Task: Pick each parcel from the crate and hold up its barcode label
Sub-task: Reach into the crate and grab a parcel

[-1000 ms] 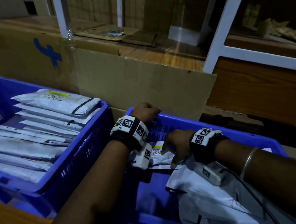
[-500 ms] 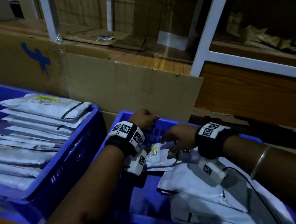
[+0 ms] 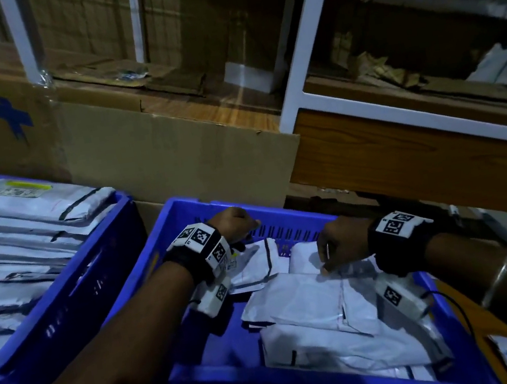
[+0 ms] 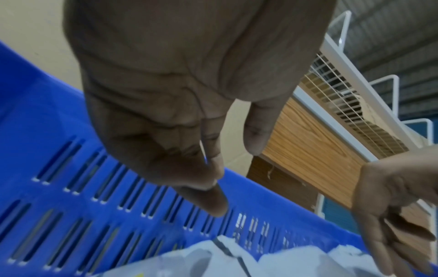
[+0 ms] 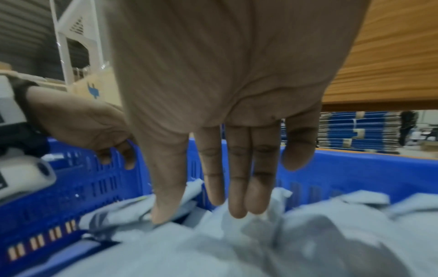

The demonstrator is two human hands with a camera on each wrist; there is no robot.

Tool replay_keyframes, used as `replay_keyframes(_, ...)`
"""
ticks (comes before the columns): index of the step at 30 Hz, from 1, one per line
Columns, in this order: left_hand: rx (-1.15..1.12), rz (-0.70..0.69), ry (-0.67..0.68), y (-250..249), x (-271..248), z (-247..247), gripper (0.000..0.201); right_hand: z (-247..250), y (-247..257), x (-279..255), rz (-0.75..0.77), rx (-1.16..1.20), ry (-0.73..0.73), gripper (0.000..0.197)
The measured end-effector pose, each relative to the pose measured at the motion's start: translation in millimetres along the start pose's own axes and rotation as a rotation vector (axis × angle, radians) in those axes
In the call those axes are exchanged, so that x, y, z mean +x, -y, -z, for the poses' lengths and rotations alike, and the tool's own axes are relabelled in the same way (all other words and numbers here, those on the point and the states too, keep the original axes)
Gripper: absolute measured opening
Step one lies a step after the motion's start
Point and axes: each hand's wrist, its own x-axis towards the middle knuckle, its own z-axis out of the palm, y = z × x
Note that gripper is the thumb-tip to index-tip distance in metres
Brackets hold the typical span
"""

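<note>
1. The right hand has a slack grip, fingers straight, tips touching the white parcels.
2. The left hand hangs loosely curled, holding nothing.
3. The parcels lie in the blue crate.

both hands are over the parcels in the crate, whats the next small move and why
Probably close the right hand on the top parcel and lift it: its straight fingers already reach it, the left hand holds nothing, and no barcode label faces up yet.
</note>
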Motion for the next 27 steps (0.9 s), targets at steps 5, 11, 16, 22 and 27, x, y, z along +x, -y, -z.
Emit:
replay_keyframes(5,-0.038,0.035,0.039,-2,-3,-9,0.024,-14,-5,-9,-0.044,0.0,0.045,0.044)
replay_keyframes(11,0.018,0.0,0.111,-5,-9,-9,0.022,-30,-3,-14,-0.102,-0.033,0.022,0.043)
replay_keyframes(16,-0.021,0.0,0.136,-5,-5,-11,0.028,-24,-3,-15,-0.094,0.036,0.067,0.045)
replay_keyframes(22,-0.032,-0.003,0.157,-3,-5,-16,0.019,-19,-8,-22,-0.103,0.211,0.014,0.042)
replay_keyframes(27,0.077,-0.035,0.202,-9,-11,-18,0.027,-4,-18,-35,-0.075,0.394,-0.074,0.02)
